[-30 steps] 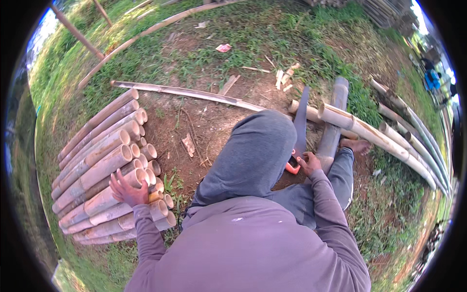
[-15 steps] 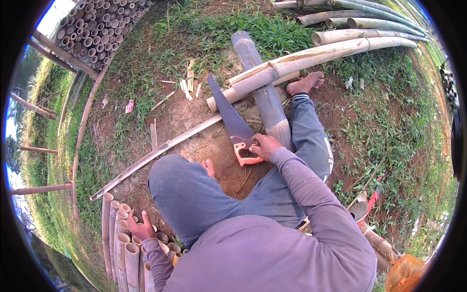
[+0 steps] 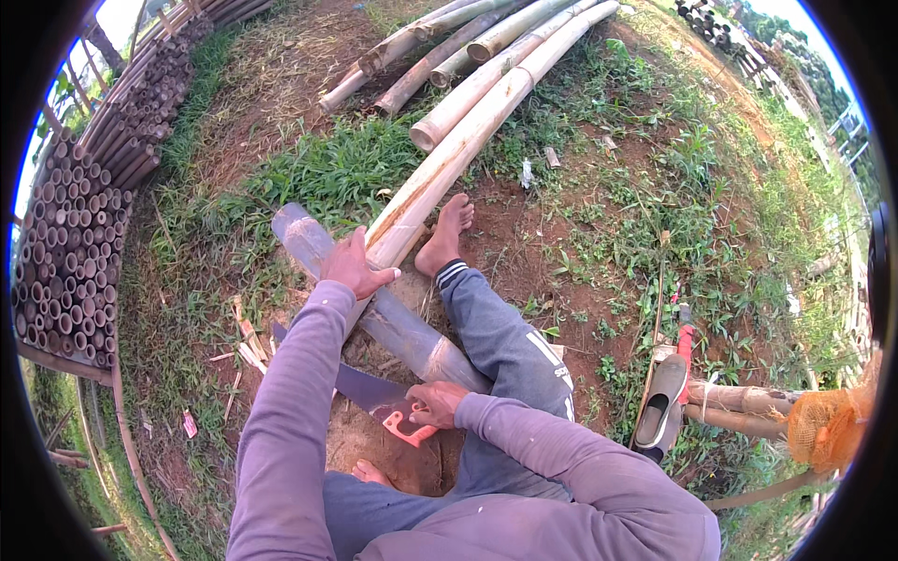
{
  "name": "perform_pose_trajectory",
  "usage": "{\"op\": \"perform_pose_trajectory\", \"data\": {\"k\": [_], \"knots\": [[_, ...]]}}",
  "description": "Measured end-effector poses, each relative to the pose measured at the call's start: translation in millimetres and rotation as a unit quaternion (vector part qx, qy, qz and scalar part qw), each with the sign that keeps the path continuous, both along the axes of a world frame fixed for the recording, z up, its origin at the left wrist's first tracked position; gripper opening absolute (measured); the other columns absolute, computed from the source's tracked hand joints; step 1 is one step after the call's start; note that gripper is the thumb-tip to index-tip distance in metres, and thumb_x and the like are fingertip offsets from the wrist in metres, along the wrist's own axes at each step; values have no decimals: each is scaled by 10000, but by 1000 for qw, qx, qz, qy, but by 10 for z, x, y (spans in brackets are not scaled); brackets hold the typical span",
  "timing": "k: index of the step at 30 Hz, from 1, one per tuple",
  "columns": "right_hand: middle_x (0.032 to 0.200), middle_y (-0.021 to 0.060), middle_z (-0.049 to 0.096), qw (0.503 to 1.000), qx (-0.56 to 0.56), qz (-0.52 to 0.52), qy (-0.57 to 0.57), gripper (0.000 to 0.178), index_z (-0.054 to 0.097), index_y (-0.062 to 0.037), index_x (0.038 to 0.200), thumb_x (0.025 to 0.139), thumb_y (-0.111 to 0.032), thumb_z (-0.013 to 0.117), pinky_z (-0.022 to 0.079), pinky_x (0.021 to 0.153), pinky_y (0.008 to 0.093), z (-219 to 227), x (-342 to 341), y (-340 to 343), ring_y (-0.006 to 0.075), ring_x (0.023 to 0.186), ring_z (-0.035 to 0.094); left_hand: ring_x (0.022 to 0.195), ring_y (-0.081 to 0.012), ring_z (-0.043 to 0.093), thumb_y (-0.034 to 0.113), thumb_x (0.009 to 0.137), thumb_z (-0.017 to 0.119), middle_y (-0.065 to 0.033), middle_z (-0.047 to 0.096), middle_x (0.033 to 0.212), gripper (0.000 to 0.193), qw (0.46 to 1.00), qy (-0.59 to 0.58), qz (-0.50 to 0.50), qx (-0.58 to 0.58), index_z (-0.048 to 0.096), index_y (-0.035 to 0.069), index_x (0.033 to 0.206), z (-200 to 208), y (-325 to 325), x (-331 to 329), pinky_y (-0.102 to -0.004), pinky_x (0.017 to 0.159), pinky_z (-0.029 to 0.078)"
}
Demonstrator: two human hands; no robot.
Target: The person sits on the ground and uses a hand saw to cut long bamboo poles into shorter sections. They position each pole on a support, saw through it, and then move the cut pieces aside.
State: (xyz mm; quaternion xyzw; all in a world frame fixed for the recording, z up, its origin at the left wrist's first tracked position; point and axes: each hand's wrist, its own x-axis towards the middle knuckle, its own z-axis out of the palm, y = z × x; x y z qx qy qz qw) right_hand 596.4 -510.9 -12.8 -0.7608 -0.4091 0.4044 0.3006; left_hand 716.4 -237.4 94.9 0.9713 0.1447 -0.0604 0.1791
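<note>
My right hand (image 3: 440, 404) is closed on the orange handle of a handsaw (image 3: 369, 387). Its dark blade points up and left, low over the dirt, and my left forearm hides part of it. My left hand (image 3: 352, 266) grips a pale bamboo pole (image 3: 440, 182) near its close end, thumb spread to the side. That pole lies across a thicker grey bamboo log (image 3: 407, 329) on the ground. My bare right foot (image 3: 447, 234) is beside the pole, and my right leg runs along the log's near end.
Several bamboo poles (image 3: 449, 65) lie at the far side. Stacked cut bamboo (image 3: 70, 262) fills the left edge. Splinters (image 3: 249, 344) lie left of the log. At right are a shoe (image 3: 660, 402), a red-handled tool (image 3: 685, 341) and an orange mesh bag (image 3: 823, 430).
My left hand has come from the upright bamboo pieces at lower left onto the pale pole. The view has swung right. The saw stays in my right hand.
</note>
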Motion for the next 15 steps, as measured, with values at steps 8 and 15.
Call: {"op": "perform_pose_trajectory", "data": {"k": [8, 15], "knots": [[1023, 148, 778, 996, -6, -39, 77, 538, 642, -27, 1339, 962, -396, 748, 570, 867, 466, -195, 148, -9, 351, 966, 747, 1239, -419, 660, 505, 726, 921, -242, 640, 1356, 930, 997, 57, 39, 38, 474, 43, 1399, -211, -100, 280, -489, 1074, 516], [1078, 190, 779, 987, 50, -136, 74, 543, 651, -2, 1325, 957, -383, 770, 584, 908, 428, 0, 205, 136, 309, 1001, 760, 1276, -347, 531, 395, 688, 931, -179, 566, 1309, 1045, 976, -11, 71, 207, 408, 40, 1521, 270, 685, -1952, -465, 1118, 368]]}}
